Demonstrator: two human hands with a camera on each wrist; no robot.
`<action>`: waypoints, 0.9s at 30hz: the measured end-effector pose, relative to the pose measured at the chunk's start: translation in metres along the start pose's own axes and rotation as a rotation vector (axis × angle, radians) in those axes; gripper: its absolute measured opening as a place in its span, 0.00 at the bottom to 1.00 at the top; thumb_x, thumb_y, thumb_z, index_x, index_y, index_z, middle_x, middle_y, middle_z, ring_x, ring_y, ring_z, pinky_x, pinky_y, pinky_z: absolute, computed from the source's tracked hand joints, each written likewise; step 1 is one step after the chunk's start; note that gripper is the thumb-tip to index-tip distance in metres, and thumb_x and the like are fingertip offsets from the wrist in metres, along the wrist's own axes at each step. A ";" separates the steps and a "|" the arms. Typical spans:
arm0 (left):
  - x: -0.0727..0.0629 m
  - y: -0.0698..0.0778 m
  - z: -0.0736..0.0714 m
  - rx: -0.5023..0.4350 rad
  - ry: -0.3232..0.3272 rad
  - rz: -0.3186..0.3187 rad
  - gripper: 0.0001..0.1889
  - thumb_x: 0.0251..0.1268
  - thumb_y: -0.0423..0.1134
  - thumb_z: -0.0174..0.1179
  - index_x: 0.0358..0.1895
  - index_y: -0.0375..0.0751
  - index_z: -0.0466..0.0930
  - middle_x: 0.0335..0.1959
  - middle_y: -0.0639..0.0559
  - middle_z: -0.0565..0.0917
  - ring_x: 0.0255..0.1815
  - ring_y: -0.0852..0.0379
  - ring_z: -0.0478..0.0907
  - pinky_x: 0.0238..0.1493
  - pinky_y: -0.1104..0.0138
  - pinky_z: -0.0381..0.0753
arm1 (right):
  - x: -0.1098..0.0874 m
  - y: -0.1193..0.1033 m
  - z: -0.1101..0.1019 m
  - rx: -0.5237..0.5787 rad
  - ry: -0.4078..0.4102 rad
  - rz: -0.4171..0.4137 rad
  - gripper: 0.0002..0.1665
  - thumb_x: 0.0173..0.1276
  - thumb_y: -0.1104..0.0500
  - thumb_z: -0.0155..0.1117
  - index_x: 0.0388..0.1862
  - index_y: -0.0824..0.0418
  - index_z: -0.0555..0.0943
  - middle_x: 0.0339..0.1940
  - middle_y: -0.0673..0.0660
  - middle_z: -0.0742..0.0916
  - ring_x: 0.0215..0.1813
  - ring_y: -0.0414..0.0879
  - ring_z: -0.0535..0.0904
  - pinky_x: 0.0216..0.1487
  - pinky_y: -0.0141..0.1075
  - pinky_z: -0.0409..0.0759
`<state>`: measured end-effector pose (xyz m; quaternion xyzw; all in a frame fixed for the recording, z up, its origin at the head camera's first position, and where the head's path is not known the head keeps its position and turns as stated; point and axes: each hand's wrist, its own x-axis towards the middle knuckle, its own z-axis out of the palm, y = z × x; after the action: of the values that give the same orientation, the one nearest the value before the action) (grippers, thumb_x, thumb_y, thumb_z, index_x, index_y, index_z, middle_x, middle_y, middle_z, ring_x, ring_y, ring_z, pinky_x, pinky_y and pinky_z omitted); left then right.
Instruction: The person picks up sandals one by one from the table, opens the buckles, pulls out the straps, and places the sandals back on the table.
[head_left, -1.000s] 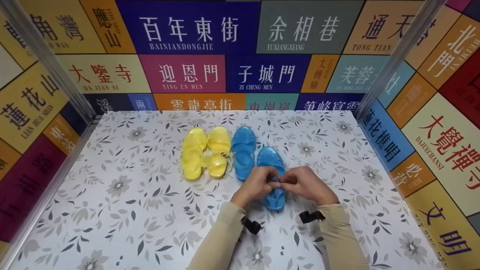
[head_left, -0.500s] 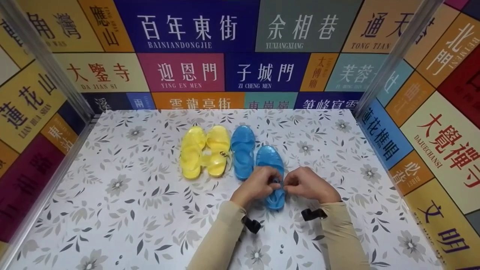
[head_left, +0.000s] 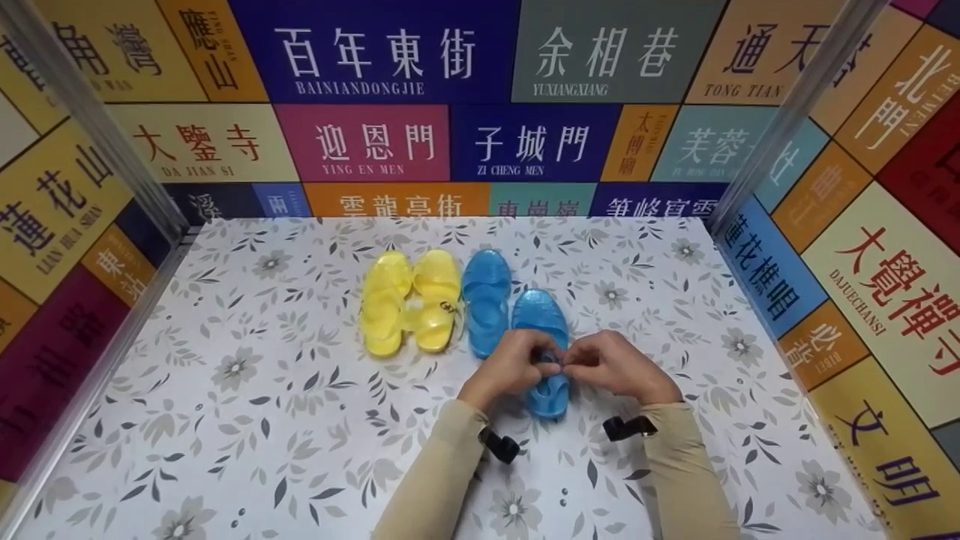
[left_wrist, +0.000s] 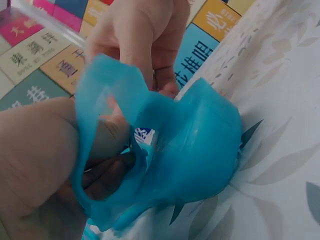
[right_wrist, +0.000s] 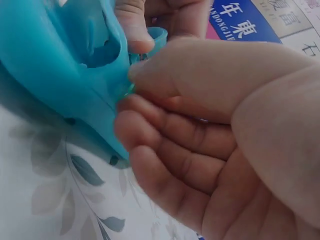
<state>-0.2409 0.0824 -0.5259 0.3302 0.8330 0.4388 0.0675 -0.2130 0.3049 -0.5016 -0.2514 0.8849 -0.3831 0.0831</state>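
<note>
A blue jelly sandal (head_left: 538, 306) lies on the flower-patterned surface, toe pointing away, its middle covered by both hands in the head view. My left hand (head_left: 514, 367) grips its ankle strap (left_wrist: 85, 165) from the left, thumb and fingers curled at the strap. From the right, my right hand (head_left: 619, 367) pinches at the strap's side between thumb and forefinger, its other fingers curled. In the right wrist view the left thumb (right_wrist: 136, 35) sits just above the right hand's pinch. The small fastening there is mostly hidden by the fingertips.
The other blue sandal (head_left: 487, 300) lies just left of the worked one. Farther left, two yellow sandals (head_left: 385, 307) (head_left: 436, 300) lie side by side, toes away. Panels with printed characters (head_left: 360, 142) wall the surface at the back and both sides.
Half a second ago the right hand was drawn slightly rightward, off the left fingers. Now it is back against them at the strap. The left hand and the other sandals hardly moved.
</note>
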 end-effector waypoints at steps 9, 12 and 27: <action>-0.003 -0.003 -0.004 -0.087 0.000 -0.084 0.04 0.66 0.35 0.73 0.42 0.47 0.90 0.36 0.61 0.86 0.36 0.63 0.79 0.40 0.70 0.81 | -0.001 0.000 -0.002 0.065 -0.047 0.033 0.03 0.72 0.59 0.73 0.39 0.58 0.89 0.35 0.52 0.91 0.35 0.41 0.84 0.38 0.33 0.81; -0.003 -0.001 -0.003 -0.074 -0.020 -0.088 0.06 0.66 0.35 0.73 0.43 0.47 0.90 0.37 0.61 0.86 0.38 0.64 0.80 0.42 0.71 0.82 | -0.001 0.000 0.000 0.073 -0.042 0.024 0.03 0.70 0.59 0.74 0.38 0.58 0.90 0.33 0.51 0.91 0.34 0.40 0.84 0.37 0.32 0.81; 0.000 0.003 0.001 -0.012 -0.022 -0.105 0.07 0.62 0.36 0.77 0.41 0.47 0.90 0.35 0.62 0.86 0.37 0.65 0.79 0.41 0.71 0.81 | 0.002 -0.003 0.003 0.028 0.036 -0.005 0.02 0.69 0.64 0.74 0.38 0.58 0.91 0.32 0.50 0.92 0.33 0.39 0.84 0.36 0.31 0.81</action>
<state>-0.2389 0.0838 -0.5238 0.2906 0.8458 0.4357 0.1017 -0.2129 0.3001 -0.5010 -0.2456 0.8801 -0.4004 0.0695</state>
